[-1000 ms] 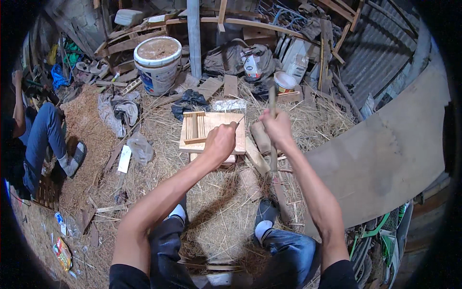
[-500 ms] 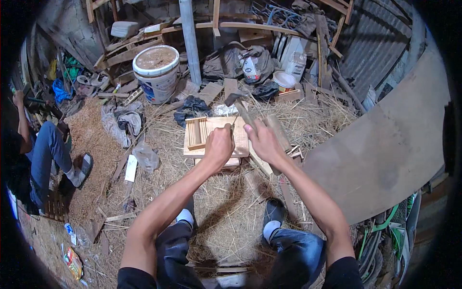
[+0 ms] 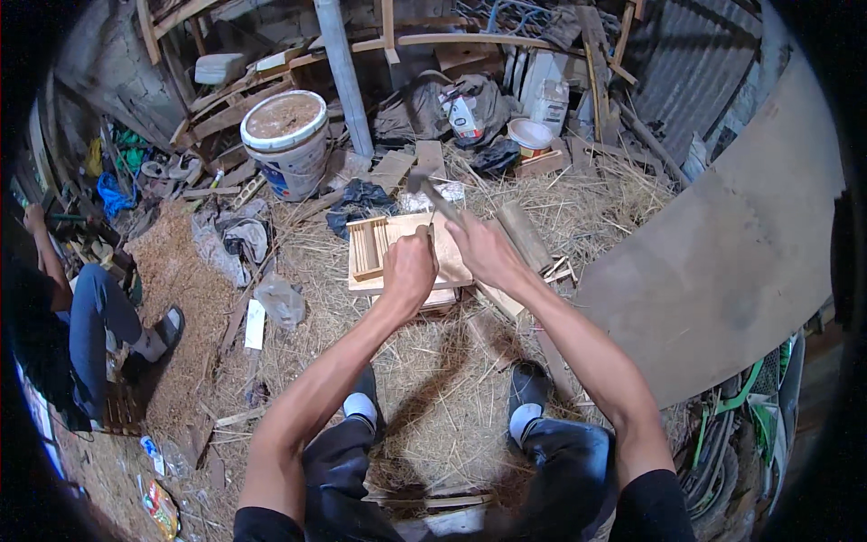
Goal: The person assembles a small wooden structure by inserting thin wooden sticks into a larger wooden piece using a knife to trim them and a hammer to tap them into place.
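Note:
My left hand (image 3: 410, 265) is closed in a fist around a thin, rod-like piece (image 3: 432, 218). Only its upper end shows above the fist, so I cannot tell its kind. My right hand (image 3: 489, 252) grips a hammer (image 3: 441, 203), its head up and slightly blurred above the left fist. Both hands are over a pale wooden board (image 3: 454, 263) raised off the floor on more wood. On the board's left part lies a small slatted wooden frame (image 3: 368, 248), beside my left hand.
Straw and wood scraps cover the floor. Behind the board are a black plastic bag (image 3: 361, 204) and a sawdust-topped bucket (image 3: 287, 149). A large brown sheet (image 3: 695, 280) leans at right. At left, another person's leg (image 3: 101, 316) rests by a sawdust heap (image 3: 185, 298).
The hammer has come lower and tilted left, its head nearer the left fist. My right hand has moved slightly left. The left hand keeps its place on the board.

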A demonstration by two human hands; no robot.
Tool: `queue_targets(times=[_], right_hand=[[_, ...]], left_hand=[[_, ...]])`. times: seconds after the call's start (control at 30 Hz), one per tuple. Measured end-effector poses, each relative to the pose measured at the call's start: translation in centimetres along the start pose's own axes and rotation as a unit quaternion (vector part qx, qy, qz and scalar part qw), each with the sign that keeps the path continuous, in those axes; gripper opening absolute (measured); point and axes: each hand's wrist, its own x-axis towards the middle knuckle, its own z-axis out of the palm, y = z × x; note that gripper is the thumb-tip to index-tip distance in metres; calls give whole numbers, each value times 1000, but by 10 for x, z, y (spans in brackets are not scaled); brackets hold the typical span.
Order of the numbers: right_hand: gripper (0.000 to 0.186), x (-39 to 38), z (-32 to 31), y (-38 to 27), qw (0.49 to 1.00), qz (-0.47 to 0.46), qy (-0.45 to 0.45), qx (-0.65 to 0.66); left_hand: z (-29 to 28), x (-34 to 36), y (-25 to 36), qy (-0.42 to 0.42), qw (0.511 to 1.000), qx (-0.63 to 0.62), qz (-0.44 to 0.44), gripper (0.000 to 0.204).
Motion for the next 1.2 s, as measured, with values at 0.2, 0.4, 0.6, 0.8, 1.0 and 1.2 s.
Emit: queue_targets(times=[0.2,0.4,0.6,0.8,1.0,1.2], right_hand=[[32,4,-3,18,996,34,-67,-45],[33,1,8,36,995,41,-83,-25],[36,5,26,47,996,63,-48,-39],[41,16,35,49,995,95,4,7],[37,6,41,31,984,15,161,76],[39,-10,82,89,994,103,30,11]], left_hand=[[6,-1,3,-26,1000,4,16,7],[10,1,-1,-14,1000,-6,19,8],[15,2,-30,-20,995,93,1,36],[13,7,-57,-37,984,161,60,45],[16,14,-74,-82,976,192,63,44],[58,8,-93,-128,975,179,33,48]])
